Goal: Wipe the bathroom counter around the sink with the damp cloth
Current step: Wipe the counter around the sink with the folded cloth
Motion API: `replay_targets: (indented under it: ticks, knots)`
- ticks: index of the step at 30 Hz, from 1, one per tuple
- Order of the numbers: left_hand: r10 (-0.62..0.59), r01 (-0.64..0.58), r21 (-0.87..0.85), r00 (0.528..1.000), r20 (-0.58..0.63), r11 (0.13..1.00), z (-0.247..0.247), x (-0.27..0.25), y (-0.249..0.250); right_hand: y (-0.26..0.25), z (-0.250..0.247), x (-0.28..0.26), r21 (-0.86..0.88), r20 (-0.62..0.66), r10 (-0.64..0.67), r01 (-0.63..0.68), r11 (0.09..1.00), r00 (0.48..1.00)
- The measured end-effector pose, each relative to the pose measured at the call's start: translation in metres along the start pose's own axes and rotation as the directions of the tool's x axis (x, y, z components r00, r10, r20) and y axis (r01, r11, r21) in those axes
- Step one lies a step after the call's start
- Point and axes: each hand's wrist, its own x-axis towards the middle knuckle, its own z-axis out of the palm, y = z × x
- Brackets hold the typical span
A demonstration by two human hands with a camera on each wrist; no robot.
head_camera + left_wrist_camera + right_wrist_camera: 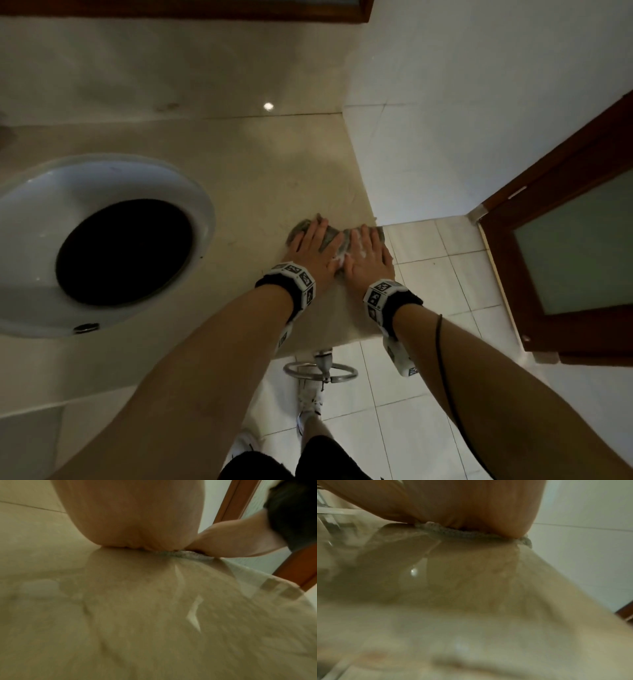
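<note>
A grey damp cloth (331,237) lies flat on the beige stone counter (260,178), at its right end near the front corner. My left hand (313,245) and my right hand (368,251) press down on it side by side, fingers straight and spread. Most of the cloth is hidden under the palms. In the left wrist view the heel of my left hand (137,520) sits on a thin strip of cloth (190,554). In the right wrist view my right palm (471,504) covers the cloth edge (462,532). The oval white sink (102,240) lies to the left.
A white tiled wall (462,120) bounds the counter on the right. Beyond the counter's end the white tiled floor (455,274) drops away, with a wooden door with frosted glass (579,240). A metal towel ring (320,371) hangs under the front edge. The counter surface looks wet and reflective.
</note>
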Motion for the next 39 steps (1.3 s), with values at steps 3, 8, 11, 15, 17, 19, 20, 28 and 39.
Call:
replay_targets:
  ticks: [3, 8, 11, 15, 17, 19, 20, 28, 39]
  knots:
    - [0.046, -0.046, -0.004, 0.999, 0.027, 0.999, 0.009, -0.024, 0.011, 0.005, 0.014, -0.032, -0.019, -0.007, 0.060, -0.060, 0.998, 0.998]
    - [0.098, -0.099, 0.020, 0.994, 0.050, 0.995, 0.019, -0.060, 0.030, 0.008, 0.030, -0.082, -0.023, -0.073, 0.119, -0.121, 0.992, 0.990]
    - [0.130, -0.133, 0.047, 0.990, 0.059, 0.990, 0.025, -0.073, 0.038, 0.010, 0.035, -0.102, 0.029, -0.072, 0.157, -0.155, 0.987, 0.985]
    - [0.157, -0.161, 0.065, 0.986, 0.062, 0.985, 0.028, -0.079, 0.041, 0.012, 0.033, -0.114, 0.081, -0.026, 0.162, -0.160, 0.984, 0.986]
    - [0.162, -0.166, 0.074, 0.985, 0.063, 0.983, 0.027, -0.078, 0.041, 0.012, 0.031, -0.114, 0.101, -0.023, 0.153, -0.150, 0.984, 0.988]
    - [0.153, -0.157, 0.061, 0.986, 0.062, 0.986, 0.026, -0.072, 0.041, 0.012, 0.029, -0.110, 0.112, -0.051, 0.145, -0.139, 0.984, 0.988]
    - [0.143, -0.146, 0.050, 0.988, 0.056, 0.988, 0.024, -0.067, 0.042, 0.013, 0.027, -0.107, 0.111, -0.066, 0.138, -0.130, 0.985, 0.988]
    - [0.089, -0.090, 0.016, 0.995, 0.052, 0.996, 0.002, -0.004, 0.035, 0.019, -0.002, -0.039, 0.215, 0.035, 0.118, -0.123, 0.969, 0.992]
    - [-0.006, 0.006, 0.007, 0.999, 0.031, 1.000, -0.044, 0.079, 0.011, 0.009, -0.046, 0.071, 0.391, 0.145, 0.044, -0.098, 0.915, 0.988]
